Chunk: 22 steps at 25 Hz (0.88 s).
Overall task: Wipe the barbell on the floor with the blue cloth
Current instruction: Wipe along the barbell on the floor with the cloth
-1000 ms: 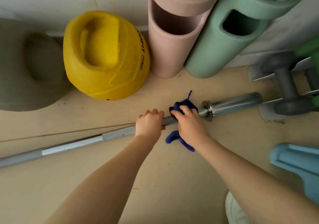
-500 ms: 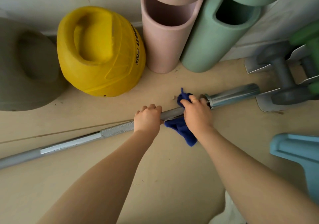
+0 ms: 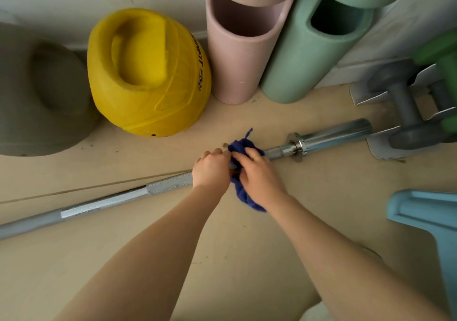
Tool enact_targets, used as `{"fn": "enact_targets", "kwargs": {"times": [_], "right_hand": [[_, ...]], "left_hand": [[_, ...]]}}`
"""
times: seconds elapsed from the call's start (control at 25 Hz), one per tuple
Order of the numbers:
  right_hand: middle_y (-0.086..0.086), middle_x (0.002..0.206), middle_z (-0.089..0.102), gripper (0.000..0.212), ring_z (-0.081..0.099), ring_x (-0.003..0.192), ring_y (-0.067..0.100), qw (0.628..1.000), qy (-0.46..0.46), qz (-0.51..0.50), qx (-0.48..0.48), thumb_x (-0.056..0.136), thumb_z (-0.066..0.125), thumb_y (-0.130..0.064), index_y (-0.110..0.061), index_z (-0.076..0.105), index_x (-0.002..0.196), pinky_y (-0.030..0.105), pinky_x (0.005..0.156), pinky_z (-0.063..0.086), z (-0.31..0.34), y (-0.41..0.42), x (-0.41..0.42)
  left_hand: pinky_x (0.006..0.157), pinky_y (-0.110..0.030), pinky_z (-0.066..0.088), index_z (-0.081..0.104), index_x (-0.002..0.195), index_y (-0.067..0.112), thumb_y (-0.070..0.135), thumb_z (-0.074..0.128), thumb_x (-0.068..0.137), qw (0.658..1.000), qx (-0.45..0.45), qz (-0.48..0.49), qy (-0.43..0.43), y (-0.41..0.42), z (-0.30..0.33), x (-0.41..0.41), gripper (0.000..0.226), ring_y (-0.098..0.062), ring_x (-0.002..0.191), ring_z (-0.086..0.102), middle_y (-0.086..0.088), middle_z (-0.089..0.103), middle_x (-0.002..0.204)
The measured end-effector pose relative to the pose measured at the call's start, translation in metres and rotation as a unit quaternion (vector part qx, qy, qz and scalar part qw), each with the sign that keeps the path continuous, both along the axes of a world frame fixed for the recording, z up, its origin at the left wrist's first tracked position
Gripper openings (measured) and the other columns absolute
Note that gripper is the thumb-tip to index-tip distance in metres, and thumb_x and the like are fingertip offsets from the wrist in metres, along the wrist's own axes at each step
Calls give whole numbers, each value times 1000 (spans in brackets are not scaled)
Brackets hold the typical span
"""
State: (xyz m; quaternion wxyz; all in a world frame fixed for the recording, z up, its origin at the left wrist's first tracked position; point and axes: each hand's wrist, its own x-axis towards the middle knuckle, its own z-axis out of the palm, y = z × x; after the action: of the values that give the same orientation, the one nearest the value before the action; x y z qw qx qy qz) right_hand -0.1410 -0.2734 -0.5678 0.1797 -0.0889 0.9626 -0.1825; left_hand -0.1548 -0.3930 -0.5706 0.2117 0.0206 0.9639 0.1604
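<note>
While the left hand (image 3: 211, 170) clenches the long steel barbell (image 3: 103, 203), the right hand (image 3: 259, 178) grips the crumpled blue cloth (image 3: 241, 147) near its collar; most of the shaft apparently remains unwiped.

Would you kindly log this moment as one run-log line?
left hand: gripping barbell | right hand: blue cloth wrapped on shaft | stage: wiping near collar
</note>
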Motion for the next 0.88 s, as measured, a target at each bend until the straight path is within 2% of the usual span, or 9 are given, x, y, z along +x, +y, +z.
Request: {"fn": "enact_targets", "kwargs": {"times": [0.12, 0.16, 0.24, 0.32, 0.36, 0.48, 0.56, 0.68, 0.88], "right_hand": [[8, 127, 53, 50, 49, 106, 35, 991, 40, -87, 93, 84, 50, -12, -22, 45, 132, 41, 80, 45, 3, 26, -11], [9, 123, 56, 47, 51, 103, 36, 990, 49, -98, 89, 83, 52, -13, -19, 49, 129, 41, 79, 45, 4, 17, -9], [10, 122, 58, 47, 53, 100, 37, 999, 23, -29, 10, 81, 56, -11, -16, 51, 127, 41, 80, 45, 7, -18, 3], [6, 129, 55, 52, 52, 103, 36, 998, -9, 59, -12, 82, 53, -10, -21, 46, 132, 41, 83, 45, 5, -31, 10], [4, 130, 54, 53, 51, 105, 35, 997, -14, 72, 0, 82, 52, -10, -25, 45, 132, 40, 82, 45, 7, -24, 3], [5, 123, 56, 44, 52, 103, 34, 994, -12, -24, 108, 84, 51, -12, -24, 47, 126, 35, 70, 38, 8, -5, -11], [7, 120, 57, 36, 53, 98, 34, 995, -2, -41, 90, 84, 51, -12, -19, 52, 119, 35, 72, 38, 12, -32, 2], [5, 124, 57, 40, 55, 100, 35, 998, -34, 43, 0, 82, 51, -12, -21, 50, 121, 38, 76, 43, 10, -72, 23], [5, 118, 59, 30, 54, 98, 33, 995, -27, -39, 89, 88, 45, -12, -22, 51, 116, 35, 68, 41, 6, -84, 21]], "left_hand": [[89, -38, 45, 43, 131, 20, 32, 61, 86, 999, 47, -18, 19, -21, 0, 10, 49, -26, 118, 46, -4, 55, 126], [95, -37, 43, 40, 134, 19, 33, 63, 85, 998, 53, -15, 28, -31, 0, 15, 57, -25, 122, 44, -4, 52, 131], [102, -36, 38, 37, 137, 16, 35, 65, 82, 999, 45, 3, 27, -50, 0, 29, 65, -24, 128, 39, -4, 47, 138], [105, -36, 35, 35, 138, 15, 35, 66, 82, 999, 27, 16, 20, -69, 1, 40, 67, -24, 131, 35, -4, 44, 140], [106, -36, 34, 34, 139, 15, 35, 66, 82, 999, 22, 22, 18, -79, 1, 43, 68, -24, 132, 34, -4, 44, 140], [104, -38, 34, 35, 138, 17, 34, 65, 83, 999, -16, 44, 17, -110, 2, 54, 65, -25, 129, 36, -3, 44, 139], [102, -38, 35, 38, 136, 17, 35, 64, 83, 996, -57, 66, 11, -126, 2, 64, 62, -26, 125, 41, -4, 46, 135], [100, -37, 37, 42, 132, 17, 31, 64, 84, 992, -76, 102, 16, -138, 2, 76, 55, -25, 119, 47, -4, 53, 128], [95, -34, 38, 48, 126, 19, 26, 65, 83, 992, -47, 109, 30, -146, -3, 79, 46, -23, 111, 54, -1, 62, 117]]}}
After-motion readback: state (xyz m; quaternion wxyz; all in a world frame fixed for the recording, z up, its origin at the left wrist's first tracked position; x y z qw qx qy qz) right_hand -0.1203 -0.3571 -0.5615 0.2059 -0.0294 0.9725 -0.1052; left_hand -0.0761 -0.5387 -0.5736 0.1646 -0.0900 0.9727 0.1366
